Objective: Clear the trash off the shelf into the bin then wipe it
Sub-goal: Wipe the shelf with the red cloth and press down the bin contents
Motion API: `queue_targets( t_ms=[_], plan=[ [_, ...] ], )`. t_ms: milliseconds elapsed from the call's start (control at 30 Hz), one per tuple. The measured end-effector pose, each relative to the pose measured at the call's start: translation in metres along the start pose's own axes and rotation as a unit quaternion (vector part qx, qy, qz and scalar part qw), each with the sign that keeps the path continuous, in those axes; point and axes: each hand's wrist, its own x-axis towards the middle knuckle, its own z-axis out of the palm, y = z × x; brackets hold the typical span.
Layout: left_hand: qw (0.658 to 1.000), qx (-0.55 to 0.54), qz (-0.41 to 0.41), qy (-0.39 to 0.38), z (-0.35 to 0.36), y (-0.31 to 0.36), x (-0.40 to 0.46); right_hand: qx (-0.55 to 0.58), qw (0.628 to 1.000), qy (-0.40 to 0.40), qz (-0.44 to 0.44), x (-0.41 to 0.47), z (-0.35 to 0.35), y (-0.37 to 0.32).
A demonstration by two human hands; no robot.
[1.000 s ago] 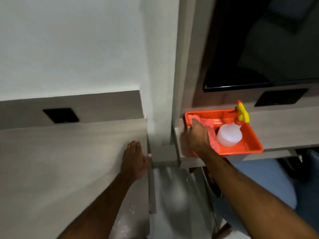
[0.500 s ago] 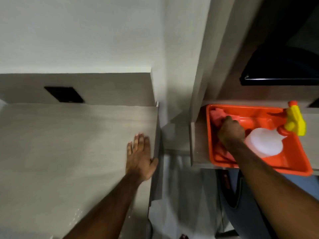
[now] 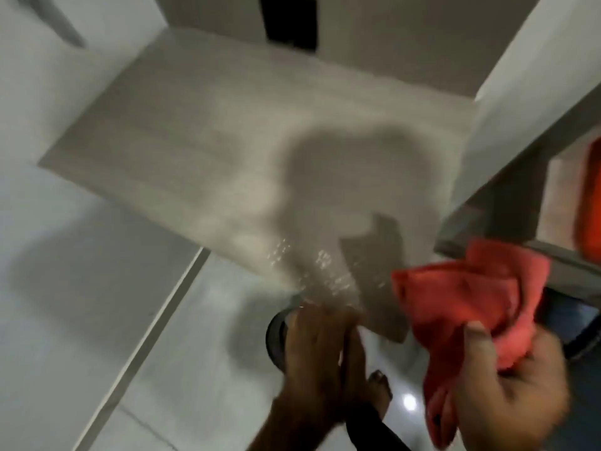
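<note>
Head view, heavy motion blur. Right hand [image 3: 507, 388] low at the right of frame, fingers curled around a bunched red cloth [image 3: 465, 307]; thumb [image 3: 478, 343] pressed on the cloth's lower part. Cloth is lifted off any surface, its upper folds in front of the shelf's near right corner and the edge of the neighbouring unit [image 3: 507, 203]. Left hand [image 3: 318, 356] sits at the shelf's near edge, fingers pointing up and loosely spread; blur hides whether it touches the edge or grips anything, so its state cannot be told. Shelf [image 3: 227, 131] is a pale wood-grain slab running from the near right corner away to the far left, top bare of objects. A patch of glinting droplets [image 3: 312, 265] lies on it by the near edge, just above the left hand. Large soft shadow across the shelf's right half. Dark rectangular cutout [image 3: 289, 21] in the back panel above the far edge. Under the near edge, partly behind the left hand, a dark round rim [image 3: 274, 336] shows; only an arc visible, could be the bin. Sliver of an orange tray [image 3: 590, 196] at the right frame edge, on the neighbouring unit. Glossy tiled floor [image 3: 97, 288] below, a bare foot [image 3: 379, 392] on it.
</note>
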Motion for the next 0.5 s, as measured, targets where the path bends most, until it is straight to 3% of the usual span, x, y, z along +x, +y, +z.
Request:
queue_targets(
  t_ms=[100, 167, 233, 300, 400, 500],
  plan=[
    [0.992, 0.068, -0.105, -0.022, -0.004, -0.068, -0.114, -0.043, 0.998, 0.017, 0.041, -0.067, 0.031, 0.081],
    [0.972, 0.114, -0.192, -0.074, 0.012, -0.121, -0.168, -0.035, 0.995, -0.039, 0.086, -0.104, 0.051, 0.141],
    [0.941, 0.086, -0.313, -0.1, 0.035, -0.169, -0.196, -0.087, 0.986, -0.073, 0.121, -0.131, 0.076, 0.199],
    [0.898, 0.063, -0.421, -0.107, 0.066, -0.219, -0.215, -0.157, 0.969, -0.088, 0.169, -0.155, 0.106, 0.254],
    [0.832, 0.068, -0.535, -0.131, 0.119, -0.29, -0.228, -0.261, 0.943, -0.154, 0.138, -0.167, 0.155, 0.314],
    [0.723, 0.002, -0.679, -0.124, 0.162, -0.349, -0.232, -0.263, 0.938, -0.187, 0.124, -0.164, 0.193, 0.355]
  ],
)
